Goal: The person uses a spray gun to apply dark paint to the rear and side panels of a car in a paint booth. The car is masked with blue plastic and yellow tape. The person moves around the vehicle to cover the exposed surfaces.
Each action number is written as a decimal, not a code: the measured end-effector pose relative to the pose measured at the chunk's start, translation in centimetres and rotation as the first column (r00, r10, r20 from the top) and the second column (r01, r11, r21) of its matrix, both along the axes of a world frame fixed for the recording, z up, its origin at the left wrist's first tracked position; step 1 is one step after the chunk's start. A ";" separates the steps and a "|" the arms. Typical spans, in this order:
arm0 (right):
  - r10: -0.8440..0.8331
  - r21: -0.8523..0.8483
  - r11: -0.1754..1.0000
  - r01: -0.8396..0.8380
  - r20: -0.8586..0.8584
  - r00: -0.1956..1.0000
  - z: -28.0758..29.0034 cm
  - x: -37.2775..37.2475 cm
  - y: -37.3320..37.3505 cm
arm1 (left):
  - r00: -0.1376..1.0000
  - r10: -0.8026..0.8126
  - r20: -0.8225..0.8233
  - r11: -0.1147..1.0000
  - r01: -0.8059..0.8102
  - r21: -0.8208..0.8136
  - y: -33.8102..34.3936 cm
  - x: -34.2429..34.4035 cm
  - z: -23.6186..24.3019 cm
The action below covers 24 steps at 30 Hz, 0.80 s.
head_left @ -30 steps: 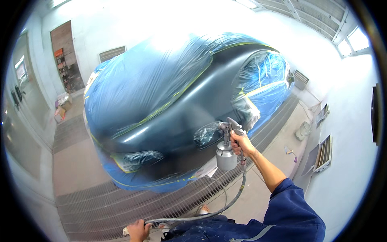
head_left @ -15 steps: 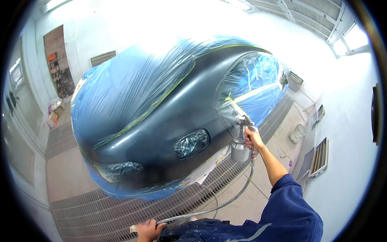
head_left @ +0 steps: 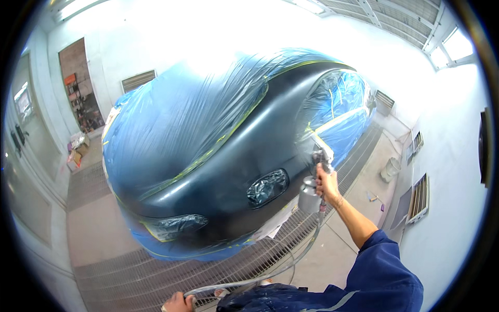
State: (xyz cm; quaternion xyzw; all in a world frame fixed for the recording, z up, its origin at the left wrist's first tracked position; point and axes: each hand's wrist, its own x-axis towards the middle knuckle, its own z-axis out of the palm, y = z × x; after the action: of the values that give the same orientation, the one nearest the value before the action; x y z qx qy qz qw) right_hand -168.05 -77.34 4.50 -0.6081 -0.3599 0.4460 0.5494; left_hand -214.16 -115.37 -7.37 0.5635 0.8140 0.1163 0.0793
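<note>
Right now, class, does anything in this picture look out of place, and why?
Yes: a small handled object, too small to identify, lies loose on the floor by the right-hand wall. It looks odd lying apart from the spray gun.

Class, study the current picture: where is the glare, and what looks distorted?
Head view: the far wall washes out to white; head view: a pale sheen lies on the car; head view: the left door's edges bow near the black rim.

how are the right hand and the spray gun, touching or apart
Touching: the head view shows the right hand closed around the spray gun, no gap visible.
</note>
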 end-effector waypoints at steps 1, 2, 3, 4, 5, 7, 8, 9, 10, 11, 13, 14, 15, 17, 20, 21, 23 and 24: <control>0.043 -0.007 0.999 -0.044 -0.013 0.999 0.2 -2.3 -0.8 | 0.999 0.030 -0.033 1.000 -0.030 0.005 -0.9 -1.5 -0.3; 0.089 -0.014 0.996 -0.089 -0.028 0.996 0.3 -4.6 -1.5 | 0.996 0.062 -0.066 0.998 -0.061 0.011 -1.6 -2.7 -0.2; 0.138 -0.015 0.990 -0.139 -0.050 0.989 0.5 -7.0 -2.3 | 0.994 0.100 -0.039 0.994 -0.102 -0.045 -2.1 -3.7 0.6; 0.185 -0.016 0.982 -0.186 -0.069 0.980 0.7 -9.4 -3.0 | 0.991 0.136 -0.012 0.985 -0.137 -0.103 -2.6 -4.6 1.5; 0.246 -0.007 0.969 -0.248 -0.102 0.964 0.8 -12.0 -3.7 | 0.984 0.177 0.006 0.971 -0.173 -0.164 -3.1 -5.6 2.3; 0.372 -0.024 0.925 -0.380 -0.155 0.915 1.1 -16.5 -4.8 | 0.967 0.248 -0.052 0.954 -0.253 -0.158 -4.8 -7.5 1.6; 0.428 -0.015 0.900 -0.436 -0.165 0.889 1.3 -18.7 -5.2 | 0.955 0.284 -0.080 0.944 -0.293 -0.152 -5.3 -8.4 1.5; 0.480 -0.005 0.873 -0.488 -0.171 0.860 1.6 -20.5 -5.5 | 0.959 0.279 -0.045 0.943 -0.283 -0.178 -5.4 -9.0 2.0; 0.524 0.003 0.846 -0.534 -0.189 0.830 2.1 -21.9 -6.0 | 0.963 0.269 -0.010 0.942 -0.265 -0.206 -5.2 -9.4 2.8; 0.567 0.012 0.816 -0.578 -0.208 0.797 2.6 -22.8 -6.2 | 0.965 0.260 0.025 0.940 -0.247 -0.234 -5.0 -9.6 3.2; 0.666 0.067 0.739 -0.670 -0.224 0.712 3.7 -23.8 -6.2 | 0.958 0.285 0.003 0.919 -0.273 -0.283 -4.8 -9.8 2.8; 0.665 0.069 0.740 -0.669 -0.220 0.714 4.0 -23.7 -5.8 | 0.954 0.298 -0.010 0.907 -0.287 -0.308 -4.9 -9.9 2.3; 0.665 0.064 0.740 -0.669 -0.215 0.715 4.0 -23.8 -5.4 | 0.973 0.226 -0.041 0.928 -0.228 -0.295 -5.4 -10.3 1.3; 0.588 0.042 0.804 -0.593 -0.199 0.784 4.0 -22.5 -4.3 | 0.991 0.075 -0.112 0.959 -0.103 -0.265 -5.9 -10.7 -0.7; 0.484 0.014 0.872 -0.490 -0.189 0.855 3.9 -19.4 -2.0 | 0.995 0.044 -0.091 0.978 -0.061 -0.197 -4.6 -9.4 0.4; 0.442 0.006 0.894 -0.448 -0.178 0.879 3.8 -17.6 -1.5 | 0.996 0.010 -0.083 0.983 -0.025 -0.181 -3.9 -8.9 0.3; 0.400 0.006 0.914 -0.406 -0.181 0.898 3.5 -14.0 -0.4 | 0.998 -0.009 -0.055 0.972 -0.004 -0.233 -2.3 -7.5 0.6; 0.379 0.004 0.923 -0.385 -0.180 0.908 3.2 -11.9 0.1 | 0.999 -0.025 -0.040 0.965 0.014 -0.261 -1.2 -6.7 1.1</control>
State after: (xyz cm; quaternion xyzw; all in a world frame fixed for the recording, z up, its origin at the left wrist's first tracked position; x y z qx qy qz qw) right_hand -179.91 -77.21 7.69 -0.4924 -0.4145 0.6027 0.4717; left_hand -220.82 -116.56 -6.31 0.5586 0.8182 -0.0046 0.1363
